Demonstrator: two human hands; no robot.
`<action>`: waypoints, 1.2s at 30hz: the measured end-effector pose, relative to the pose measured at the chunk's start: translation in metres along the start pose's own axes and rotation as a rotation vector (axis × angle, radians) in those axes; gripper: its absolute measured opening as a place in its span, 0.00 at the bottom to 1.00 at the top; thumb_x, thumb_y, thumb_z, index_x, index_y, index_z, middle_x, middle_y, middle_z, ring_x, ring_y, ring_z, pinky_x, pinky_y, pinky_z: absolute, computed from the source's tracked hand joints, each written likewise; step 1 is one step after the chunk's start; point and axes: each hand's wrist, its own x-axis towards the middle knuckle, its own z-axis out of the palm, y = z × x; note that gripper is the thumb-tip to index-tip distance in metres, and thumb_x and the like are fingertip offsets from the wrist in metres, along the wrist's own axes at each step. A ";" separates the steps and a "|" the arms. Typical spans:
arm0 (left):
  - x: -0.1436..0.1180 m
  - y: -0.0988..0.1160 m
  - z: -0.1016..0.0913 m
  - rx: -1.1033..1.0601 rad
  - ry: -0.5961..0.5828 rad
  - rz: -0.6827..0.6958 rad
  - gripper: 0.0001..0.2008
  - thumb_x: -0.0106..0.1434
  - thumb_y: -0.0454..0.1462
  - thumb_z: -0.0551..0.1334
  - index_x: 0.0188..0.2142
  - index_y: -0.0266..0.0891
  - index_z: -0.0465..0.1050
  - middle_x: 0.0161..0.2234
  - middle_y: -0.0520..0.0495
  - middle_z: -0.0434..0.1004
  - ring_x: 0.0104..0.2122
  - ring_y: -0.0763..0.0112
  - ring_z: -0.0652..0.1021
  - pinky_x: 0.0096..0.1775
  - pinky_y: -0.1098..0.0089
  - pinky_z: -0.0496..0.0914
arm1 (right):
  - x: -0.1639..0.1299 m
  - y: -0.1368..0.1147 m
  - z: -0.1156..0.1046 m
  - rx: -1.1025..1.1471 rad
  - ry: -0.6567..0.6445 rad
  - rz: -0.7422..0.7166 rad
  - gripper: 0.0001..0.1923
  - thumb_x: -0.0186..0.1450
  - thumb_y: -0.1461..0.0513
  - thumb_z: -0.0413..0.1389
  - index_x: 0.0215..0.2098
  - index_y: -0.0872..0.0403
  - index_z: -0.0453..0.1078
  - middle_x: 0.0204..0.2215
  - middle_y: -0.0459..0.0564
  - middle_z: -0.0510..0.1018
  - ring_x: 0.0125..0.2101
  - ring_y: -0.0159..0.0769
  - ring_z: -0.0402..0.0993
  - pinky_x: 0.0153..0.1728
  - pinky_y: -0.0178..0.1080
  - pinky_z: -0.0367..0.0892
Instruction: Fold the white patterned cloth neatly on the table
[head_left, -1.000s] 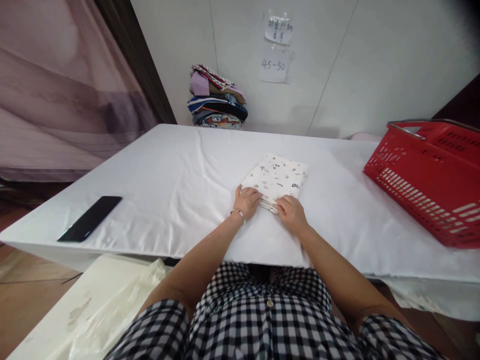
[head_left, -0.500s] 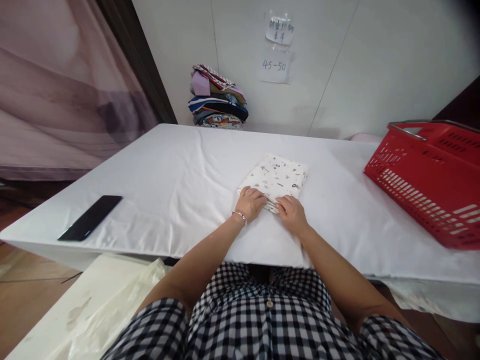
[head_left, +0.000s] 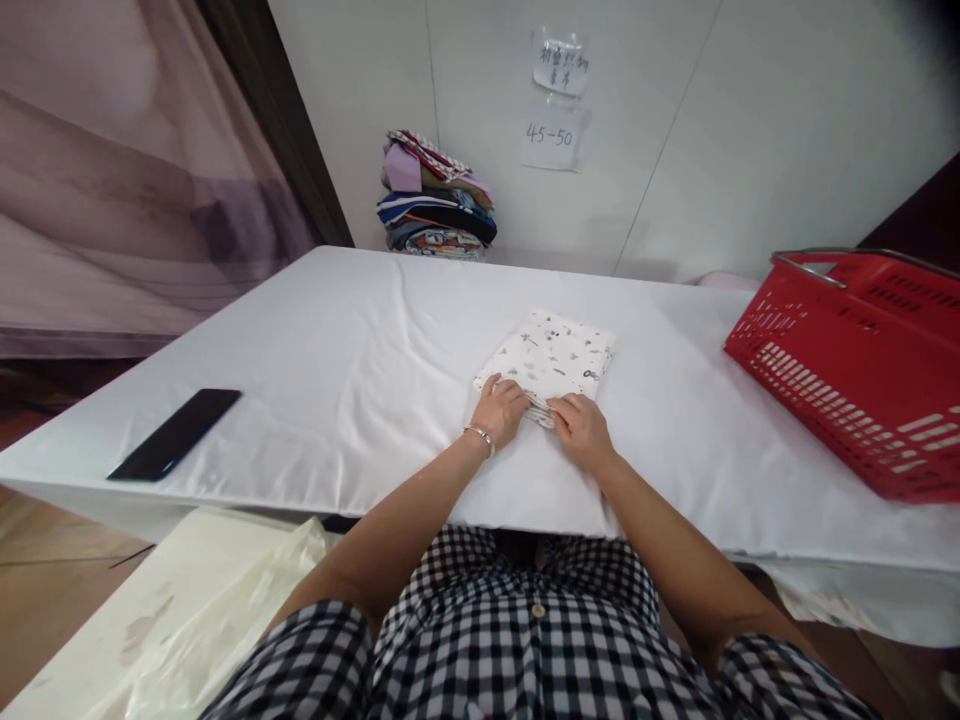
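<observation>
Both our left hand (head_left: pixel 500 412) and our right hand (head_left: pixel 583 432) curl nearly closed fingers, holding the near edge of the white printed cloth (head_left: pixel 553 352), already folded into a layered packet on the white tablecloth (head_left: pixel 300 370), though we cannot tell whether more folding is left

cloth (head_left: pixel 559 352) on table (head_left: pixel 300 340) | phone (head_left: pixel 176 433) left | basket (head_left: pixel 840 345) right | fabric pile (head_left: pixel 437 212) behind

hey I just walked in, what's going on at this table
Someone in a checked shirt has both hands on a folded, white patterned cloth lying on a white-covered table. The left hand and right hand are at its near edge, where layers show. A flat black object lies off left, a red basket off right.
</observation>
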 end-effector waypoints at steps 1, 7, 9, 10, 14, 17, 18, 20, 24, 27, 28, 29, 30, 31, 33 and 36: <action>-0.001 0.000 -0.001 -0.012 0.002 -0.001 0.12 0.61 0.30 0.52 0.34 0.44 0.73 0.36 0.47 0.74 0.47 0.64 0.68 0.58 0.50 0.50 | 0.000 0.000 -0.001 -0.008 -0.014 -0.012 0.13 0.65 0.64 0.46 0.43 0.52 0.70 0.32 0.50 0.70 0.35 0.38 0.64 0.36 0.40 0.57; -0.003 -0.001 -0.002 -0.059 0.014 0.042 0.10 0.60 0.36 0.56 0.40 0.44 0.72 0.41 0.47 0.73 0.50 0.61 0.66 0.59 0.49 0.48 | 0.001 -0.003 -0.004 -0.067 -0.072 -0.036 0.13 0.64 0.58 0.49 0.45 0.52 0.69 0.34 0.51 0.70 0.36 0.39 0.62 0.38 0.40 0.55; -0.002 0.000 -0.001 -0.050 -0.002 0.027 0.10 0.60 0.36 0.56 0.40 0.45 0.72 0.42 0.48 0.73 0.51 0.61 0.66 0.59 0.49 0.48 | 0.001 -0.004 -0.004 -0.080 -0.086 -0.038 0.14 0.63 0.57 0.52 0.45 0.53 0.68 0.35 0.51 0.70 0.36 0.40 0.61 0.38 0.40 0.55; -0.001 0.000 0.000 -0.043 -0.008 0.016 0.09 0.60 0.36 0.56 0.39 0.46 0.72 0.41 0.48 0.74 0.51 0.61 0.66 0.59 0.49 0.49 | 0.001 -0.005 -0.004 -0.087 -0.091 -0.037 0.14 0.63 0.57 0.52 0.45 0.53 0.68 0.35 0.51 0.70 0.36 0.40 0.61 0.38 0.40 0.54; 0.001 -0.001 0.001 -0.032 0.014 -0.004 0.08 0.61 0.36 0.55 0.34 0.44 0.73 0.36 0.48 0.74 0.48 0.63 0.68 0.58 0.50 0.50 | 0.001 -0.006 -0.005 -0.097 -0.086 -0.030 0.13 0.63 0.59 0.52 0.45 0.52 0.68 0.34 0.50 0.70 0.36 0.39 0.61 0.38 0.40 0.54; 0.000 -0.001 0.000 -0.040 0.042 -0.003 0.09 0.62 0.37 0.54 0.30 0.43 0.73 0.33 0.48 0.73 0.46 0.63 0.69 0.58 0.51 0.51 | 0.001 -0.005 -0.004 -0.086 -0.078 -0.036 0.13 0.64 0.59 0.51 0.45 0.51 0.69 0.34 0.51 0.70 0.36 0.39 0.61 0.37 0.41 0.54; -0.001 -0.001 -0.001 -0.045 0.048 -0.001 0.09 0.62 0.37 0.54 0.30 0.43 0.72 0.33 0.48 0.73 0.45 0.64 0.69 0.57 0.51 0.51 | 0.001 -0.004 -0.003 -0.082 -0.076 -0.036 0.13 0.64 0.60 0.50 0.46 0.51 0.69 0.34 0.51 0.70 0.36 0.39 0.61 0.37 0.41 0.54; -0.002 -0.001 -0.003 -0.058 0.060 0.001 0.09 0.62 0.38 0.54 0.30 0.43 0.72 0.33 0.47 0.73 0.44 0.64 0.69 0.57 0.52 0.53 | 0.001 -0.003 -0.002 -0.074 -0.073 -0.036 0.13 0.65 0.59 0.50 0.46 0.51 0.69 0.34 0.50 0.69 0.35 0.39 0.61 0.37 0.40 0.54; -0.004 0.000 -0.005 -0.090 0.089 -0.017 0.09 0.61 0.39 0.55 0.39 0.42 0.71 0.41 0.45 0.72 0.47 0.62 0.68 0.55 0.53 0.55 | 0.000 -0.001 0.001 -0.056 -0.066 -0.039 0.13 0.66 0.59 0.48 0.45 0.50 0.70 0.33 0.50 0.69 0.35 0.38 0.61 0.37 0.40 0.55; -0.004 -0.002 -0.002 -0.090 0.059 -0.031 0.13 0.61 0.38 0.56 0.45 0.43 0.69 0.45 0.45 0.72 0.48 0.62 0.68 0.56 0.52 0.53 | 0.000 -0.001 0.001 -0.049 -0.057 -0.035 0.13 0.65 0.59 0.49 0.45 0.50 0.71 0.33 0.50 0.69 0.35 0.38 0.61 0.37 0.40 0.55; -0.003 -0.003 0.000 -0.086 0.045 -0.032 0.13 0.61 0.37 0.55 0.45 0.44 0.69 0.45 0.46 0.72 0.48 0.63 0.69 0.56 0.52 0.52 | 0.000 -0.001 0.000 -0.049 -0.055 -0.032 0.13 0.65 0.59 0.49 0.45 0.50 0.71 0.33 0.50 0.69 0.35 0.38 0.61 0.37 0.40 0.55; -0.003 -0.004 0.002 -0.082 0.036 -0.032 0.12 0.61 0.37 0.55 0.45 0.44 0.69 0.44 0.47 0.73 0.47 0.63 0.69 0.57 0.52 0.52 | 0.001 -0.002 0.000 -0.049 -0.055 -0.029 0.12 0.65 0.59 0.49 0.44 0.50 0.71 0.33 0.50 0.69 0.35 0.38 0.61 0.37 0.40 0.55; -0.003 -0.004 0.003 -0.079 0.030 -0.031 0.11 0.61 0.37 0.55 0.43 0.44 0.70 0.43 0.47 0.73 0.46 0.64 0.70 0.57 0.52 0.51 | 0.001 -0.002 -0.001 -0.049 -0.055 -0.027 0.12 0.65 0.59 0.49 0.44 0.50 0.71 0.33 0.50 0.70 0.35 0.38 0.62 0.37 0.40 0.55; -0.002 -0.005 0.004 -0.077 0.030 -0.032 0.11 0.61 0.37 0.55 0.42 0.44 0.71 0.42 0.48 0.73 0.45 0.64 0.70 0.57 0.53 0.52 | 0.001 -0.003 -0.002 -0.050 -0.055 -0.025 0.12 0.65 0.60 0.50 0.44 0.50 0.71 0.33 0.50 0.70 0.35 0.38 0.62 0.37 0.40 0.55; -0.001 -0.006 0.005 -0.081 0.033 -0.040 0.09 0.60 0.37 0.56 0.40 0.43 0.71 0.40 0.48 0.74 0.44 0.64 0.70 0.56 0.54 0.52 | 0.001 -0.003 -0.002 -0.045 -0.052 -0.025 0.12 0.64 0.59 0.50 0.43 0.51 0.71 0.33 0.50 0.70 0.35 0.38 0.62 0.37 0.40 0.56; -0.001 -0.006 0.004 -0.108 0.040 -0.061 0.08 0.61 0.38 0.56 0.37 0.43 0.72 0.38 0.48 0.75 0.43 0.65 0.71 0.56 0.55 0.54 | 0.001 -0.001 -0.002 -0.019 -0.039 -0.027 0.12 0.65 0.59 0.49 0.42 0.51 0.71 0.33 0.50 0.70 0.35 0.37 0.63 0.37 0.40 0.56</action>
